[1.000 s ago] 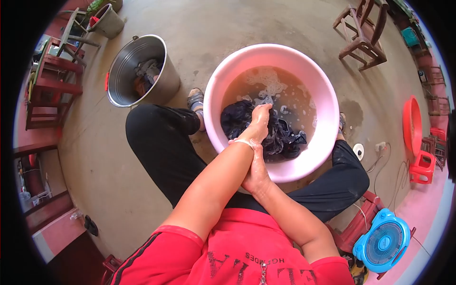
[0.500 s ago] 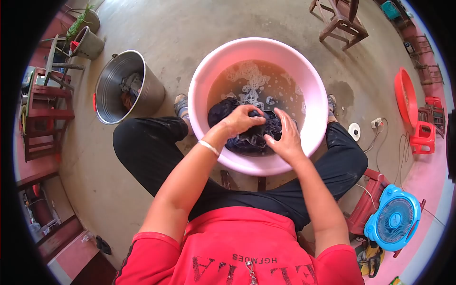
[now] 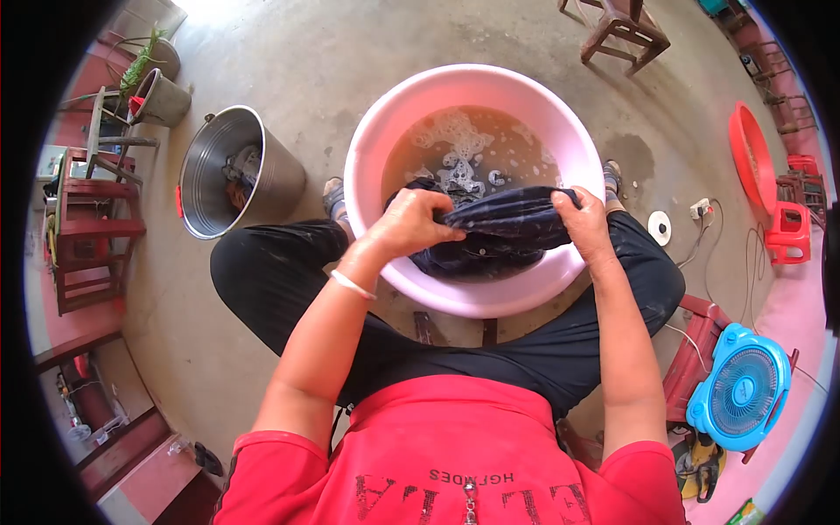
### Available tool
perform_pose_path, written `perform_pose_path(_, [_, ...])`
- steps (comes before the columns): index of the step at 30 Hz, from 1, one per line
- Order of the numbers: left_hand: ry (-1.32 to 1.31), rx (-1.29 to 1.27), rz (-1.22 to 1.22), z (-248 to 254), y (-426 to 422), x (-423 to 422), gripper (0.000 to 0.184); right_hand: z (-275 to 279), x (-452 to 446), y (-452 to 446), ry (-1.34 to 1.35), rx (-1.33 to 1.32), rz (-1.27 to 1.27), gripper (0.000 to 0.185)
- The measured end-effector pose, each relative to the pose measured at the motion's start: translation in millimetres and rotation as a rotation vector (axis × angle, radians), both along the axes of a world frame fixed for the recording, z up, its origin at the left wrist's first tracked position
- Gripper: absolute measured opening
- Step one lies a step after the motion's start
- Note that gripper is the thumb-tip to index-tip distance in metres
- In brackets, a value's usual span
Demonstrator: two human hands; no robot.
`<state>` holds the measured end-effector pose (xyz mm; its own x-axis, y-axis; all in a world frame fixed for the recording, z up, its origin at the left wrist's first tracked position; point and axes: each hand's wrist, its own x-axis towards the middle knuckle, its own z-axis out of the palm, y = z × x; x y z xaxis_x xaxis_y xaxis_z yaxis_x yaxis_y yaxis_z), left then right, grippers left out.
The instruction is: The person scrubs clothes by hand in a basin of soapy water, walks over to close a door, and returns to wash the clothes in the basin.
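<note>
We pinch a dark navy garment [image 3: 512, 215] between the curled fingers of our left hand [image 3: 415, 219] and right hand [image 3: 584, 224], one stretch of cloth drawn taut between them. Just below our fingers, more dark cloth sits in the pink basin's [image 3: 472, 303] cloudy, foam-flecked water [image 3: 516, 150]. Left of our left fingers, well apart, stands a metal bucket [image 3: 282, 182] holding clothes [image 3: 243, 168].

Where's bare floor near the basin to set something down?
Free: floor beyond the basin, between metal bucket and wooden chair; also between left knee and red wooden furniture.
Crowded: right side, with white disc, socket, red stool and fan; over the basin, where left hand and right hand hold dark cloth.
</note>
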<state>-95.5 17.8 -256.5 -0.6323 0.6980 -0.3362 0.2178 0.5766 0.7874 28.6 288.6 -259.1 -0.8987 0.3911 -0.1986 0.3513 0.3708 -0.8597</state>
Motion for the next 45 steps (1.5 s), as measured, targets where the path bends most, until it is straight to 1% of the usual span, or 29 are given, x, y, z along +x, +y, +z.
perform_pose_path(1, [-0.296, 0.239, 0.12, 1, -5, -5, 0.025, -24, 6, 8, 0.023, -0.281, -0.088, 0.019])
perform_pose_path(4, [-0.585, 0.943, 0.437, -25, 11, 4, 0.019, -77, 6, -7, 0.102, -0.818, -0.222, 0.022])
perform_pose_path(5, [-0.865, 0.917, 0.648, -23, 19, 12, 0.019, -78, -1, -22, 0.148, -0.893, -0.292, 0.025])
perform_pose_path(7, [-1.004, 0.976, 0.9, -58, 36, 14, 0.016, -74, -18, -53, 0.184, -0.979, -0.351, 0.028])
perform_pose_path(9, [-1.129, 0.896, 1.094, -74, 41, 17, 0.016, -58, -28, -77, 0.242, -0.935, -0.411, 0.033])
perform_pose_path(10, [-1.221, 0.813, 1.144, -66, 42, 20, 0.015, -64, -33, -86, 0.294, -0.713, -0.204, 0.028])
perform_pose_path(12, [-1.223, 0.77, 1.118, -97, 41, 18, 0.029, -3, -36, -136, 0.248, -0.15, 0.189, 0.014])
perform_pose_path(13, [-1.22, 0.722, 1.091, -86, 46, 15, 0.035, -4, -37, -157, 0.441, 0.144, 0.289, 0.018])
perform_pose_path(14, [-1.22, 0.672, 1.062, -76, 51, 12, 0.042, 10, -34, -176, 0.32, 0.225, 0.347, 0.02])
perform_pose_path(15, [-1.279, 0.782, 0.906, -100, 50, 10, 0.049, -1, -40, -178, 0.465, 0.384, 0.319, 0.024])
perform_pose_path(16, [-1.312, 0.759, 1.091, -99, 58, 14, 0.044, -19, -50, -176, 0.61, 0.541, 0.294, 0.028])
perform_pose_path(18, [-1.33, 1.323, 0.825, -115, 68, 30, 0.029, -48, -71, -149, 0.324, 0.429, 0.017, 0.044])
perform_pose_path(19, [-1.18, 0.836, 1.204, -102, 75, 35, 0.016, -59, -80, -127, 0.156, 0.364, -0.06, 0.04])
perform_pose_path(20, [-1.198, 0.827, 1.153, -92, 76, 39, 0.012, -66, -84, -114, -0.014, 0.295, -0.139, 0.036])
perform_pose_path(22, [-1.203, 0.73, 1.13, -105, 77, 38, 0.024, -72, -76, -119, 0.026, 0.37, -0.089, 0.037])
perform_pose_path(24, [-1.38, 1.439, 0.594, -140, 62, 41, 0.018, -48, -60, -150, 0.332, 0.376, 0.077, 0.042])
perform_pose_path(25, [-1.435, 1.607, 0.657, -146, 57, 51, 0.022, -42, -54, -167, 0.488, 0.324, 0.115, 0.038])
perform_pose_path(26, [-1.436, 1.601, 0.661, -129, 61, 53, 0.022, -45, -54, -160, 0.485, 0.319, 0.112, 0.038])
perform_pose_path(28, [-1.215, 0.736, 1.052, -90, 75, 49, 0.025, -58, -60, -125, 0.282, 0.47, -0.025, 0.035])
perform_pose_path(29, [-1.204, 0.526, 1.015, -78, 70, 44, 0.023, -71, -61, -102, 0.121, 0.386, -0.067, 0.035])
perform_pose_path(30, [-1.191, 0.525, 0.968, -79, 70, 41, 0.025, -94, -59, -85, 0.137, 0.479, -0.056, 0.039])
perform_pose_path(33, [-1.389, 0.716, 0.927, -64, 64, 26, 0.036, -91, -40, -59, -0.075, -0.103, 0.22, 0.044])
perform_pose_path(34, [-1.319, 0.732, 0.857, -61, 57, 18, 0.04, -89, -30, -52, -0.128, -0.355, 0.301, 0.048])
perform_pose_path(36, [-0.743, 0.257, 0.604, -83, 38, 7, 0.047, -52, -20, -34, -0.418, -0.265, 0.569, 0.047])
perform_pose_path(38, [-0.476, 0.368, 0.17, -87, 25, 9, 0.057, -37, -16, -25, -0.452, -0.281, 0.393, 0.033])
perform_pose_path(40, [-0.316, -0.019, -0.027, -102, 4, -4, 0.052, -41, -11, -10, -0.204, -0.405, 0.151, 0.018])
perform_pose_path(42, [-0.405, -0.128, 0.149, -90, -3, -11, 0.043, -64, -9, 1, -0.098, -0.308, 0.126, 0.017])
perform_pose_path(44, [-0.473, 0.147, 0.373, -98, -1, -10, 0.04, -87, -9, -1, -0.042, -0.406, 0.027, 0.021])
perform_pose_path(45, [-0.689, 0.444, 0.592, -106, 4, -5, 0.027, -95, -12, -2, 0.016, -0.504, -0.066, 0.025])
